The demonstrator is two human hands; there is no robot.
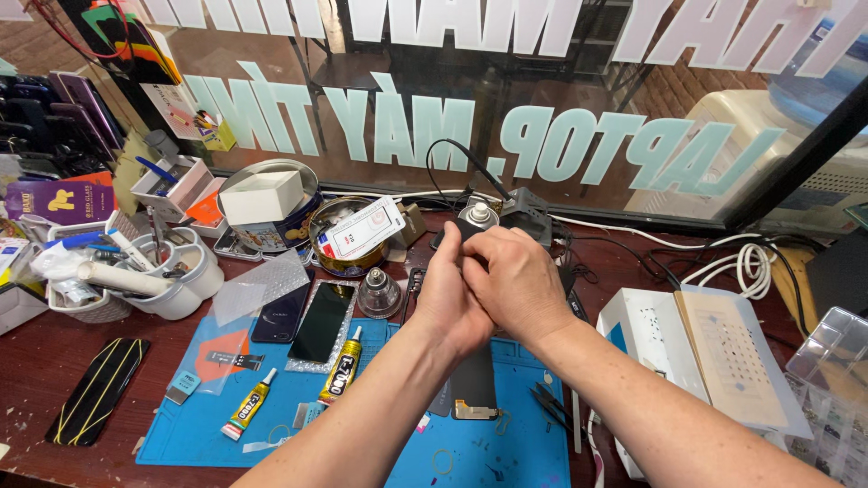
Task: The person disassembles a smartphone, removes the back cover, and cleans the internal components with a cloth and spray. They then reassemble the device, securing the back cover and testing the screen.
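Observation:
Both my hands meet above the middle of the bench and close on a small dark object (463, 231), mostly hidden by my fingers. My left hand (449, 298) grips it from the left, and my right hand (515, 280) wraps over it from the right. Below my hands a dark phone screen panel (474, 387) lies on the blue work mat (194, 425). Two yellow-and-black glue tubes (340, 367) (250, 404) lie on the mat to the left.
Two dark phones (321, 321) lie at the mat's far edge beside a small glass bottle (379, 294). White cups of tools (172, 271) and a round tin (348, 237) stand at the left. A white box (646, 330), a tan sheet (732, 357) and coiled white cable (746, 267) are at the right. Black tweezers (547, 402) lie by my right arm.

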